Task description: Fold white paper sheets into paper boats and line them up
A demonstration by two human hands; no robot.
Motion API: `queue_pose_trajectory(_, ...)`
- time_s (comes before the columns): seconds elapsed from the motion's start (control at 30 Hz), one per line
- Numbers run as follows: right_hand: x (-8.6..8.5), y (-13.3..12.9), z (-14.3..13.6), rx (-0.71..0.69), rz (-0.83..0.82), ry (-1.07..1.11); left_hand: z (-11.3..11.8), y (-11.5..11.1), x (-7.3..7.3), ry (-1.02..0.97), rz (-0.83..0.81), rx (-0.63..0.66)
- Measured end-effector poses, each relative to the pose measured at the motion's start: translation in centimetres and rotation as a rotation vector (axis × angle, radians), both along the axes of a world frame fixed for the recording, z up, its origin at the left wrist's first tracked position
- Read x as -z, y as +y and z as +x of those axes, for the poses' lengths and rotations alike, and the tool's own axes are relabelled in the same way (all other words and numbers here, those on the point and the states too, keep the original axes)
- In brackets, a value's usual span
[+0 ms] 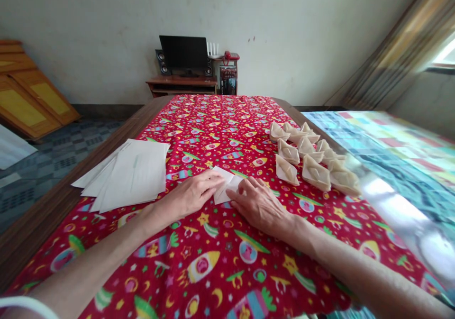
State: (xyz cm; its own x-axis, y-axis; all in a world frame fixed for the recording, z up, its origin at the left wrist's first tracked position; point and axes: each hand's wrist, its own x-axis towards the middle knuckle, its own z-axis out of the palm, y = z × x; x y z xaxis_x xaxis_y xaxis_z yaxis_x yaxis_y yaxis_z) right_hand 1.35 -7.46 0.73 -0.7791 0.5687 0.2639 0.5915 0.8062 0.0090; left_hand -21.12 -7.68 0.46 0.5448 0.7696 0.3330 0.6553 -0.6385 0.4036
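A small folded white paper [221,195] lies on the red patterned cloth [213,148] in the middle of the table. From the left, my left hand [197,191] rests its fingers on the paper's upper left part, fingers close together. My right hand [258,203] is on the paper's right side, its fingers curled and pressing on it. To the left a fanned stack of white sheets [137,174] lies flat. Several folded boat-like paper pieces [316,172] stand in a group on the right side of the cloth.
Beyond the table's far edge a monitor [185,52] with speakers stands on a brown desk [183,81], near a red telephone [231,55]. A wooden cabinet [35,91] is at the left. On the right lies a bed with a colourful cover [377,143].
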Motion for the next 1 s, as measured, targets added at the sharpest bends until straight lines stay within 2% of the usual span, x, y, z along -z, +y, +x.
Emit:
queue_pose_trajectory(0.17,0.0,-0.1,0.2,-0.006,-0.009,0.004,0.1,2.6,-0.4,0.024,-0.080,0.048)
queue_pose_trajectory(0.3,0.0,-0.1,0.1,0.008,-0.006,0.010,0.2,3.5,-0.3,-0.021,-0.154,-0.062)
queue_pose_trajectory(0.5,0.0,0.0,0.1,-0.001,-0.018,0.006,0.7,3.7,0.3,-0.095,-0.193,-0.146)
queue_pose_trajectory(0.7,0.0,-0.1,0.1,0.005,-0.006,0.001,0.7,4.0,1.1,-0.143,-0.186,-0.168)
queue_pose_trajectory(1.0,-0.2,-0.2,0.0,0.010,0.005,-0.020,1.1,3.6,1.1,-0.089,-0.141,-0.240)
